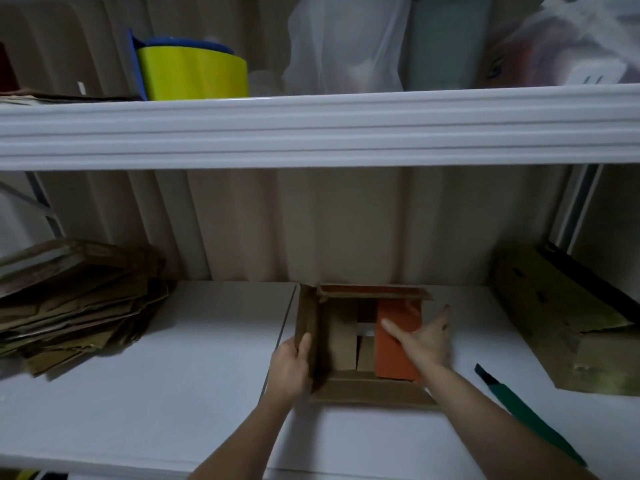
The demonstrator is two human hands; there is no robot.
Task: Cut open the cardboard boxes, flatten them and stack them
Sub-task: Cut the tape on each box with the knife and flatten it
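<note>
The left hand [291, 363] grips the upright left flap [306, 327] of an open brown cardboard box [370, 393], thumb on the inner face and fingers curled round the outer side. The right hand [420, 341] is spread flat with straight fingers, its palm pressing on the orange inner face of the box's right flap [394, 341], which is folded in over the opening. Both bare forearms reach up and forward from the lower edge of the view, the right one crossing just inside the box's near right corner.

The box sits in the middle of a white shelf board [173, 393], its far flap [374, 292] near the pale ribbed back wall [311, 230]. Inside, brown bottom flaps leave a small gap showing the white board below.

To the right of the right forearm, a long dark green tool with a black tip [519, 410] lies diagonally on the board; whether it is a cutter cannot be told. Further right a flattened brown cardboard piece [561, 320] rests against the back corner. At the far left lies an untidy stack of flattened brown cardboard sheets [76, 303].

Above, the thick white front rail of an upper shelf [311, 129] runs across the view. On it stand a yellow-green plastic container [194, 76] with a blue one behind, a translucent white plastic bag [346, 43], a pale grey-green box [446, 43], and another clear bag [571, 39] at the right. The light is dim.
</note>
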